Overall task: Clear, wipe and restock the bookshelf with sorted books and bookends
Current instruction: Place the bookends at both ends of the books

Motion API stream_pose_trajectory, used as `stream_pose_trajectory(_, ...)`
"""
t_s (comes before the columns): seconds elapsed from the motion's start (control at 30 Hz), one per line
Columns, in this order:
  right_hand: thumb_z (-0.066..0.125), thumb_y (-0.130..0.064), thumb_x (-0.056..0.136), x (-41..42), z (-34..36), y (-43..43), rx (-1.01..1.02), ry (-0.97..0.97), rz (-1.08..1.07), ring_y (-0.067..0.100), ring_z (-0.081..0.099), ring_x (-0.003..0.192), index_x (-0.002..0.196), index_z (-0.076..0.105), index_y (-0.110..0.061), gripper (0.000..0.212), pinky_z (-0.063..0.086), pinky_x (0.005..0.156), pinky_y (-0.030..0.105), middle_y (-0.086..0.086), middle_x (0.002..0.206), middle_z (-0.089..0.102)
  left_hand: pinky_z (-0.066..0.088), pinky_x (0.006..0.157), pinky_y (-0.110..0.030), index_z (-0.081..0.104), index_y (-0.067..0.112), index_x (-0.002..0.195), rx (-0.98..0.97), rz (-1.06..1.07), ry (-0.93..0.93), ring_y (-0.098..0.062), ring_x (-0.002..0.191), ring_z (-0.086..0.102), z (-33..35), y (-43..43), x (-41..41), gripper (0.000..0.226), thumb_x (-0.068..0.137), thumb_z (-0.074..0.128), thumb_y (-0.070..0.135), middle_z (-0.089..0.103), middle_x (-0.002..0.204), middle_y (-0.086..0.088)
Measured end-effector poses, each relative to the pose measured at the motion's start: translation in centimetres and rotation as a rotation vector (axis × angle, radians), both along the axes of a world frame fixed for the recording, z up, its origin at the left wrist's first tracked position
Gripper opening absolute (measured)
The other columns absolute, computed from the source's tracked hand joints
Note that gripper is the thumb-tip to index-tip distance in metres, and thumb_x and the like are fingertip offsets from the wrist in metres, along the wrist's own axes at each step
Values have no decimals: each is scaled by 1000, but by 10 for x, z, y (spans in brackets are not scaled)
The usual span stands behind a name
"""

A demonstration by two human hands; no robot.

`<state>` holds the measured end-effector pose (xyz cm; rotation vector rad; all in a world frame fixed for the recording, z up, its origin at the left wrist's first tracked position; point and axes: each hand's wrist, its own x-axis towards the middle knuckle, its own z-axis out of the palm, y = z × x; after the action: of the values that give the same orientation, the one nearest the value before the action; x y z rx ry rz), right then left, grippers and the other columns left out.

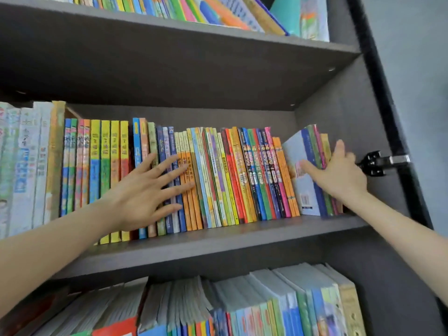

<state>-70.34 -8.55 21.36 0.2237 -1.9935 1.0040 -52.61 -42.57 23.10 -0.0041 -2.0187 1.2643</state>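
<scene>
The dark grey bookshelf point(218, 241) carries, on its middle shelf, a long row of books point(230, 175) standing spine-out from the left edge almost to the right wall. At the right end, just beside that row, a small group of leaning books point(305, 185) tilts left. The left hand point(143, 192) is released, fingers spread flat against spines near the row's middle. The right hand point(339, 170) grasps the leaning books between fingers and thumb. A black hinge point(378, 163) sits on the right wall.
</scene>
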Motion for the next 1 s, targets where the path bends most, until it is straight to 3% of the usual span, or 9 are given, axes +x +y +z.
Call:
stream_pose_trajectory(0.1,73,-53,74,-14,-4,12,-172,-322,529,23,60,104,143,32,-17,87,51,72,35,9,133,55,4,115,-51,27,36,147,-34,25,-9,-32,144,14,-1,1,-4,59,97,12,63,26,154,-4)
stream_pose_trajectory(0.17,75,-37,79,-21,-6,12,-26,-400,611,20,60,104,136,41,-25,68,47,66,30,4,126,59,11,113,-54,34,33,145,-51,47,-16,-33,142,25,1,1,-4,57,97,20,60,33,151,-6)
stream_pose_trajectory(0.23,73,-27,82,-20,-4,10,22,-442,671,21,60,105,132,43,-26,59,51,76,36,3,121,61,12,113,-54,35,33,144,-59,24,-32,-33,141,27,3,1,-3,55,97,22,59,35,151,-6)
stream_pose_trajectory(0.4,70,-17,84,-18,-3,1,62,-437,698,23,61,104,126,45,-25,50,47,95,50,5,116,63,1,115,-57,24,42,146,-21,43,-72,-28,148,7,4,1,3,53,98,13,59,21,156,3)
stream_pose_trajectory(0.53,66,-10,86,-14,-3,-12,73,-438,678,24,60,104,123,45,-23,45,47,95,51,6,114,63,-22,110,-57,-8,56,141,-42,-2,-38,-24,142,-23,10,-7,3,54,87,-13,59,-14,154,13)
stream_pose_trajectory(0.7,65,-12,88,-9,2,-28,76,-429,744,17,60,92,118,44,-24,39,51,80,41,3,104,62,-18,112,-58,-6,55,142,-54,38,-57,-25,144,-19,22,-14,12,53,89,-10,54,-9,156,11)
stream_pose_trajectory(0.8,74,-22,82,-8,1,-33,25,-457,779,18,62,94,127,43,-23,55,51,71,36,3,110,63,-19,111,-59,-16,52,141,-58,127,-28,-25,143,-23,16,-12,13,56,86,-21,52,-16,155,9)
stream_pose_trajectory(0.9,84,-43,62,-4,2,-32,26,-486,773,23,62,105,136,37,-22,90,53,88,46,5,120,60,-18,111,-60,-19,48,142,-62,172,-19,-26,143,-21,6,-5,18,67,78,-34,53,-17,156,6)
stream_pose_trajectory(1.0,81,-56,47,3,4,-27,32,-466,770,23,57,116,141,27,-25,112,46,99,48,5,130,54,-13,114,-57,-2,44,146,-10,131,34,-26,145,-7,4,2,32,62,88,-20,56,2,157,6)
